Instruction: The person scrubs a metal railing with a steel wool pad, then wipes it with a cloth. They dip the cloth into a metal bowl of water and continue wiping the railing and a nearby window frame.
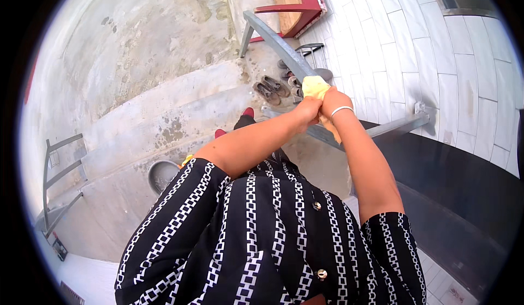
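Observation:
Both my hands are closed on a yellow cloth point(315, 87). My left hand point(308, 111) grips it right beside my right hand point(334, 101), which wears a pale band at its wrist. One end of the cloth bunches out above the fingers, and another part hangs below them. Behind the hands runs a grey metal handrail point(281, 46); whether the cloth touches it I cannot tell. The fingers on the far side of the cloth are partly hidden.
Concrete steps point(180, 97) lie below on the left, with a grey basin point(162, 175) on them. Several shoes point(268, 91) stand by the white tiled wall point(398, 48). Farther off is a red wooden piece of furniture point(295, 5). Another metal railing point(64, 172) stands at far left.

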### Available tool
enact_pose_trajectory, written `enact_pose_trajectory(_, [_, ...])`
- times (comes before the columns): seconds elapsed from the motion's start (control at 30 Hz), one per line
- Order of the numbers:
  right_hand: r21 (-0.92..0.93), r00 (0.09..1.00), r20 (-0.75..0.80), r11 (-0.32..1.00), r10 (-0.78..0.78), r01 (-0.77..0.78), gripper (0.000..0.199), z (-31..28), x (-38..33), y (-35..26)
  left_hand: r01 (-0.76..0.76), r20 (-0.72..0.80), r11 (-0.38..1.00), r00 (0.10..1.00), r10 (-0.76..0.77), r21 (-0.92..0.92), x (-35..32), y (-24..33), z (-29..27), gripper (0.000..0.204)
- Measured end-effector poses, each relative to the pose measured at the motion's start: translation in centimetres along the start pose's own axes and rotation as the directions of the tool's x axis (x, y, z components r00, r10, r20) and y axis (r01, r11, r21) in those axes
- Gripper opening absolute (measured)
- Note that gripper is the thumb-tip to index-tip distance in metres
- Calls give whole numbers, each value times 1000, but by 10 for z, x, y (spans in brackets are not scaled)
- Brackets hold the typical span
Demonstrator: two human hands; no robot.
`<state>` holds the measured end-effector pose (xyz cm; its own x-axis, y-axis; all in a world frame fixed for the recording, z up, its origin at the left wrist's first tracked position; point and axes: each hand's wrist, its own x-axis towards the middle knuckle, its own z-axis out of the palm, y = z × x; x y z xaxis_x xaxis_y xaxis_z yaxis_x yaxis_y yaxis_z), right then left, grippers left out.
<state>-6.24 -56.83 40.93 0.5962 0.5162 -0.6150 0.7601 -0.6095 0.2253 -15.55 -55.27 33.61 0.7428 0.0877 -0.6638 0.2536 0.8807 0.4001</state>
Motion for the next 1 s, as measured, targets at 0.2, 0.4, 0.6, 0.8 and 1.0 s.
enact_pose_trajectory(0.2, [76,999,-42,997,34,-31,40,14,81,-43,49,-65,999,997,-48,22,55,38,-61,18])
enact_pose_trajectory(0.4, [163,996,-76,986,43,-30,38,33,191,-95,18,-108,1000,994,-17,10,142,75,-141,22])
enact_pose_trajectory(0.6, [272,998,-19,961,59,-52,44,43,327,-178,-1,-126,998,992,8,56,211,147,-234,32])
enact_pose_trajectory(0.8, [292,997,-55,956,47,-29,34,43,373,-221,103,-90,993,991,-97,61,275,174,-308,31])
enact_pose_trajectory(1.0, [325,984,-146,945,101,-49,27,57,426,-259,148,19,984,988,-151,99,299,214,-349,34])
